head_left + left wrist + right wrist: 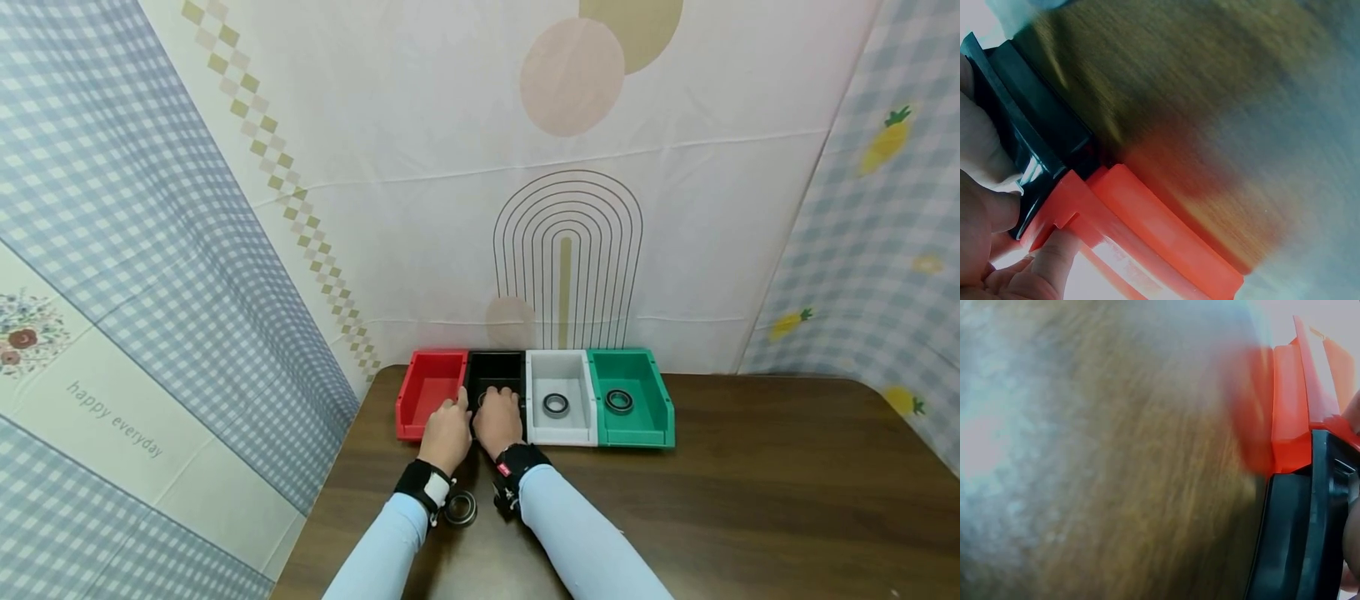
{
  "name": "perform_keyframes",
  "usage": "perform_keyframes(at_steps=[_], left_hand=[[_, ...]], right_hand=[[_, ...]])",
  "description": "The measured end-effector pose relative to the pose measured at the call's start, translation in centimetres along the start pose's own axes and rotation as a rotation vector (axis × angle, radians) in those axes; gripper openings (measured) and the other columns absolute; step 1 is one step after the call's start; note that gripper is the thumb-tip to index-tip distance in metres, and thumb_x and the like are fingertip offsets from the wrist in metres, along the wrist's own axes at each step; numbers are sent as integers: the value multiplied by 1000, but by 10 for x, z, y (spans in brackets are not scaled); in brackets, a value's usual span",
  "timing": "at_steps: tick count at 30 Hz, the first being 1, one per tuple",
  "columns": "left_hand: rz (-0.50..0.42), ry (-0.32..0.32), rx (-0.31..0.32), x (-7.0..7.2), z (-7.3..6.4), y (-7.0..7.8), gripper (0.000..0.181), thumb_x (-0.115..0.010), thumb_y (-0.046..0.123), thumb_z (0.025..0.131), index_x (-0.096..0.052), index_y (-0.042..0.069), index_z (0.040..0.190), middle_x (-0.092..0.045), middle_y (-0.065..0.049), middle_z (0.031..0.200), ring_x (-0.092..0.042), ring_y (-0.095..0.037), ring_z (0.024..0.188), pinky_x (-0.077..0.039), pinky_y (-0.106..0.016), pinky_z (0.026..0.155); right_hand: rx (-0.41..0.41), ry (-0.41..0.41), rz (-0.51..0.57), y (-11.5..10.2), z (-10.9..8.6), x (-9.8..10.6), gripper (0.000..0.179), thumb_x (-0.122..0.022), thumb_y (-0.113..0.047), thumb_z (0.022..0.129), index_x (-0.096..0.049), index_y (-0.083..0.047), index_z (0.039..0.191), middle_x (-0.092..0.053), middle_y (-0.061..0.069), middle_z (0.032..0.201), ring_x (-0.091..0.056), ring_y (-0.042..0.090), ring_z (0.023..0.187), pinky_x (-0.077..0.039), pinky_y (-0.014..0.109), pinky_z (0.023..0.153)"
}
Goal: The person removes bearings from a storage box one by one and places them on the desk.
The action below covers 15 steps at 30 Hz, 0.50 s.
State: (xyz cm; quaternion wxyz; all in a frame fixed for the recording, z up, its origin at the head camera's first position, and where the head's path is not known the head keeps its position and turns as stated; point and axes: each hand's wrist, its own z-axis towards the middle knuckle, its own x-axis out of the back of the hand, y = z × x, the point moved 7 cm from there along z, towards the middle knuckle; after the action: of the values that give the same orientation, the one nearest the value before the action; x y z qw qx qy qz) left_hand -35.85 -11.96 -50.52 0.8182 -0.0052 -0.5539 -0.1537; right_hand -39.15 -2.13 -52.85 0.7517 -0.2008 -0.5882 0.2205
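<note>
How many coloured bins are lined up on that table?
4, side by side at the back of the table. From left to right: red bin, black bin, white bin, green bin.

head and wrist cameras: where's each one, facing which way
Head: on the head, facing forward and down at four bins; left hand, right hand and sleeves show.
Left wrist: worn there, facing red bin, black bin, tabletop; fingers at left edge.
Right wrist: worn there, facing mostly tabletop; fingers at right edge.
Both wrist views share red bin and black bin.

pale blue sleeves (588, 537), black wrist straps (411, 478); red tag (503, 470)
</note>
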Motion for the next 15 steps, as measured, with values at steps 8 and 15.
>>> perform_keyframes(at_steps=[8, 15], left_hand=[[-10, -24, 9, 1, 2, 0, 46, -69, 16, 104, -62, -2, 146, -73, -19, 92, -73, -31, 74, -66, -43, 74], [23, -4, -23, 2, -1, 2, 47, -70, 15, 103, -62, -4, 145, -73, -18, 90, -73, -31, 73, -65, -42, 72]], right_hand=[[34, 28, 7, -1, -3, 1, 30, -76, -11, 94, -71, 6, 118, -68, 29, 119, -62, 44, 113, -53, 52, 106], [54, 22, 5, 1, -3, -2, 37, -74, -14, 98, -69, 7, 128, -68, 29, 127, -62, 44, 119, -51, 51, 110]])
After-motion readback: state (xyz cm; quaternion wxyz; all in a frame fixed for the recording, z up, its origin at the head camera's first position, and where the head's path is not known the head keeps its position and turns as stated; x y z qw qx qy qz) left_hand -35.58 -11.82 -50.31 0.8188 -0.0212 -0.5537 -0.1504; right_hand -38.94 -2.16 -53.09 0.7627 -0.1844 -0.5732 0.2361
